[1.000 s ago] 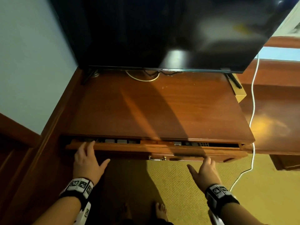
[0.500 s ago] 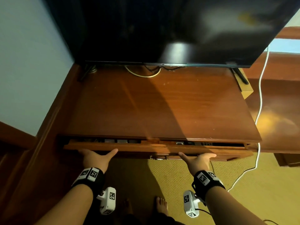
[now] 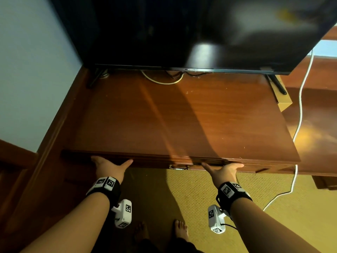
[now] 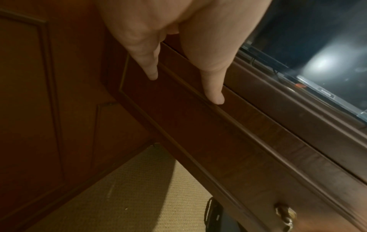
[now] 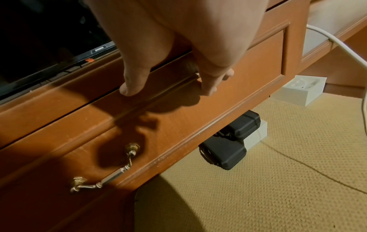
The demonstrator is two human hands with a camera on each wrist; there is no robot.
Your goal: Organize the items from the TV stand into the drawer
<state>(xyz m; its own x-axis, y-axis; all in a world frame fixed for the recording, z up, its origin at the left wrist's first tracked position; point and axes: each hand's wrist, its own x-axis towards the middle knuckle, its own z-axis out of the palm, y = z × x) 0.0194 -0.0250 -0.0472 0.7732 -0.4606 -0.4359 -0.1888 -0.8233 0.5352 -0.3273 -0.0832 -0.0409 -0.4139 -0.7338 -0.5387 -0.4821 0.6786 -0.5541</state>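
Note:
The wooden TV stand (image 3: 182, 115) has a bare top, and its drawer (image 3: 255, 168) sits pushed in under the front edge, its contents hidden. My left hand (image 3: 109, 167) presses flat against the left part of the drawer front (image 4: 198, 125), fingers (image 4: 152, 69) straight. My right hand (image 3: 222, 170) presses the drawer front (image 5: 178, 125) right of the brass handle (image 5: 111, 174), with its thumb and fingers (image 5: 208, 87) laid on the wood. Neither hand holds anything.
A black TV (image 3: 182, 30) stands at the back of the stand, its right foot on a cardboard box (image 3: 284, 105). A white cable (image 3: 299, 115) hangs down at the right. Black adapters (image 5: 234, 141) lie on the carpet beneath. My bare feet (image 3: 180, 229) stand close in front.
The drawer slid in from slightly open, with items showing in the gap, to shut. Both hands moved forward with it, from its top edge to its front.

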